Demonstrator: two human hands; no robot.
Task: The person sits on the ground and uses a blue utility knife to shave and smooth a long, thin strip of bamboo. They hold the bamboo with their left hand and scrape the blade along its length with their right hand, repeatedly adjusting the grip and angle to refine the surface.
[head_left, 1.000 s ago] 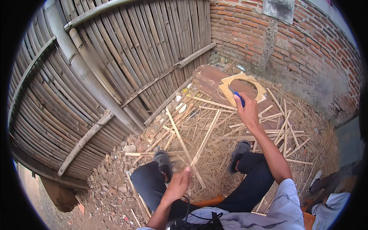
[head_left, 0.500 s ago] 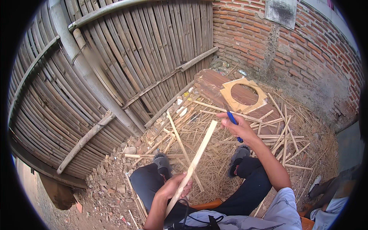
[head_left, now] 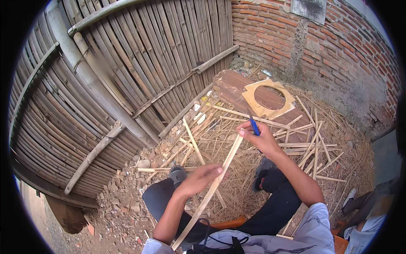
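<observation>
**Long, pale, flat wood-like strip (head_left: 207, 199) held two-handed**

It slants from seven to one o'clock. The left hand (head_left: 199, 178), half-curled, loosely grips its middle; the right hand (head_left: 260, 137) pinches its one-o'clock end, clasping a slim blue-handled knife (head_left: 254, 127).

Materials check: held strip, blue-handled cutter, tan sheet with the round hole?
Held strip: likely bamboo or wood, unpainted; pale cream, bare-looking surface.
Blue-handled cutter: handle probably plastic, given its even blue; thin grey blade looks like metal.
Tan sheet: flat and thin, maybe cardboard or plywood; can't tell which.
</observation>
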